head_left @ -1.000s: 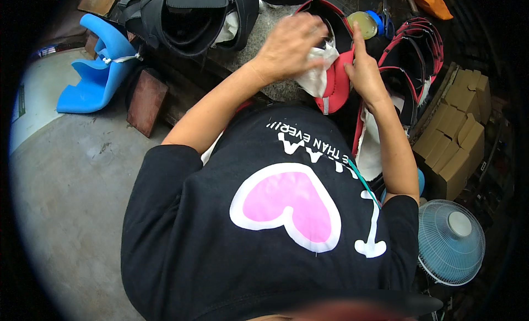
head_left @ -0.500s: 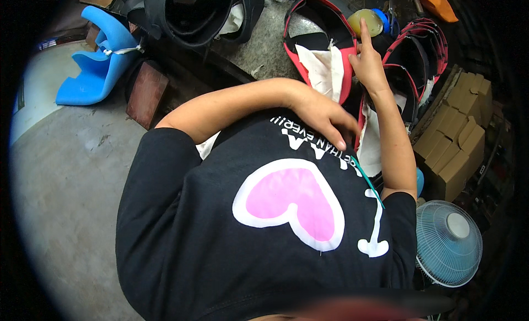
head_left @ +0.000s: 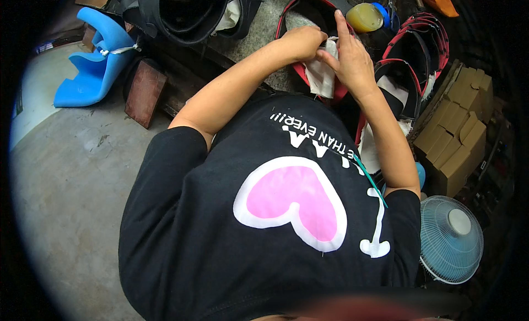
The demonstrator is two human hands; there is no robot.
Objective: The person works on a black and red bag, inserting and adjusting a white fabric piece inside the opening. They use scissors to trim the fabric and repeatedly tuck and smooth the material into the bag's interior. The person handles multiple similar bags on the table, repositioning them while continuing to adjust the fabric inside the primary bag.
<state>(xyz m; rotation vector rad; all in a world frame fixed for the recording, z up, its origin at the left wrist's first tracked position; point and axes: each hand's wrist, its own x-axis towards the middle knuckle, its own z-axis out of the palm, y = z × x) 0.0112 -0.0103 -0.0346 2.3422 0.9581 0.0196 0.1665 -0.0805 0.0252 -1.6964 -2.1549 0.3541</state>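
A black shell with a red rim (head_left: 295, 12) lies on the stone work surface in front of me, and a white cloth (head_left: 321, 78) lies over its near edge. My left hand (head_left: 300, 42) is closed into a fist on the top of the cloth. My right hand (head_left: 348, 60) pinches the cloth from the right side, its index finger pointing up and away. Both forearms reach out over my black shirt with its pink heart print (head_left: 292, 202).
More red-rimmed black shells (head_left: 420, 51) stand at the right. A yellow jar (head_left: 363, 16) sits behind them. A large black shell (head_left: 187, 12) and a blue plastic seat (head_left: 93, 62) are at the upper left. Cardboard boxes (head_left: 457, 133) and a light blue fan (head_left: 452, 238) crowd the right side.
Half a second ago my left hand had drawn back to my chest; it has since returned to the white cloth. My right hand stayed at the shell.
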